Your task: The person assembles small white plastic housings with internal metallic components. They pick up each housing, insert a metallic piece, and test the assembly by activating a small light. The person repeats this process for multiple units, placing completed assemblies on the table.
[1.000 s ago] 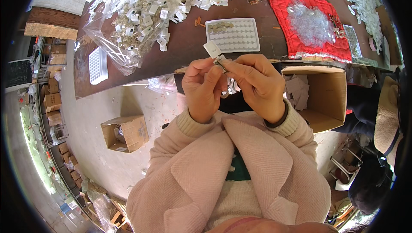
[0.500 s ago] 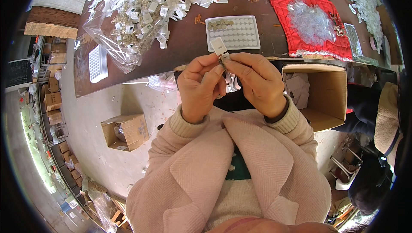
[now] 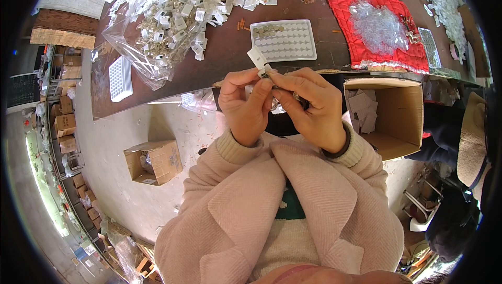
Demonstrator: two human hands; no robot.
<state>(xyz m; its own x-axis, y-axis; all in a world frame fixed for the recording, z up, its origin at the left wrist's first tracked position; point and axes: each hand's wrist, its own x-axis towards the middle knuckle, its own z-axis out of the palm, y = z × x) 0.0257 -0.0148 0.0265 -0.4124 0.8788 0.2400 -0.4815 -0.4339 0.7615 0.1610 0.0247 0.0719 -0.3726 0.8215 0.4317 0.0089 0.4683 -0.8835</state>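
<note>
- The left hand is nearly closed; its thumb and index finger pinch a small white plastic piece, of which a flat flap stands out above the fingertips.
- The right hand is just beside it, the fingers bent, and its fingertips are at the lower end of this same piece. Something small and shiny shows near the right thumb, but I cannot tell what it is.
- Just beyond both hands, on the brown table, lies a white tray with rows of round places; small dull-coloured pieces fill some at its far left.
- Beyond the left hand are some orange bits and a large heap of white pieces, partly in clear plastic.
- Farther left of the left hand is a stack of white trays.
- Beyond the right hand, to its right, a red cloth carries clear pieces.
- Right of the right hand, near, stands an open cardboard box.
</note>
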